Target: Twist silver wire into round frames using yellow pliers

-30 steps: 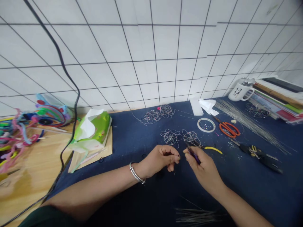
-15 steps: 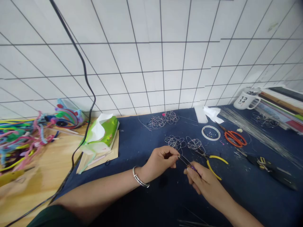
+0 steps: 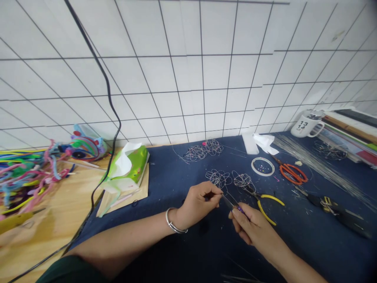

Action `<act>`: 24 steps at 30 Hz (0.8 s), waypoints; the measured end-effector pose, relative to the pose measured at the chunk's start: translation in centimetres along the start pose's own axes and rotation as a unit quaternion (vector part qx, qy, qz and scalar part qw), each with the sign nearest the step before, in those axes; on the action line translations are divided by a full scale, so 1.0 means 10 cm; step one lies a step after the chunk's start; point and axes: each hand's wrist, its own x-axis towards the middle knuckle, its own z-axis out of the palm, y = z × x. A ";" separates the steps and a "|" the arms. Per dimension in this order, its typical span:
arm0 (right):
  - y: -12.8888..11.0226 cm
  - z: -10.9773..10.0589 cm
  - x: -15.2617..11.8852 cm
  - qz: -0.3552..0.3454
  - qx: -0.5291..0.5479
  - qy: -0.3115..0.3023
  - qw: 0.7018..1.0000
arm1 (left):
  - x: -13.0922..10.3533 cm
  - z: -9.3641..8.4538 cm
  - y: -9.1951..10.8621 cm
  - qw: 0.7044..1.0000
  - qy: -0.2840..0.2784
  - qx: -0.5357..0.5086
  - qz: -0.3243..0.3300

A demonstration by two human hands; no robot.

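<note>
My left hand (image 3: 200,200), with a silver bangle at its wrist, is closed in a pinch on a thin wire (image 3: 226,197) in the middle of the view. Close by on the right, my right hand (image 3: 253,222) is wrapped round a slim metal tool with a purple handle (image 3: 240,209). The tool points up and left towards the pinching fingertips; its exact kind cannot be made out. Just beyond my hands lie two flower-like wire coils, a left coil (image 3: 218,177) and a right coil (image 3: 243,180). Yellow-handled pliers (image 3: 272,198) rest beside the right coil.
More wire coils (image 3: 203,151) lie near the wall. On the right are a tape ring (image 3: 252,167), orange-handled scissors (image 3: 294,174), a black tool (image 3: 338,212), straight wires (image 3: 312,165) and a mug (image 3: 306,125). A tissue pack (image 3: 141,161) and pipe cleaners (image 3: 35,173) are left.
Both hands stay almost in place, still holding the wire and the tool. The tool's tip has shifted slightly near the left fingertips. The whole view has moved a little.
</note>
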 end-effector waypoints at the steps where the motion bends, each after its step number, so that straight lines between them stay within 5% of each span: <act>1: -0.01 0.00 0.00 0.004 0.003 -0.002 1.000 | 0.00 0.00 0.00 1.000 0.004 0.012 0.014; 6: -0.02 0.03 -0.01 0.015 0.018 -0.004 1.000 | 0.00 -0.01 0.00 0.999 0.006 0.031 0.030; 15: 0.11 0.10 0.02 -0.069 -0.058 0.067 0.994 | 0.02 0.02 0.01 0.979 -0.050 -0.125 -0.154; 24: 0.15 0.17 0.01 -0.072 -0.009 0.111 0.991 | -0.05 0.06 0.07 0.982 -0.075 -0.118 -0.124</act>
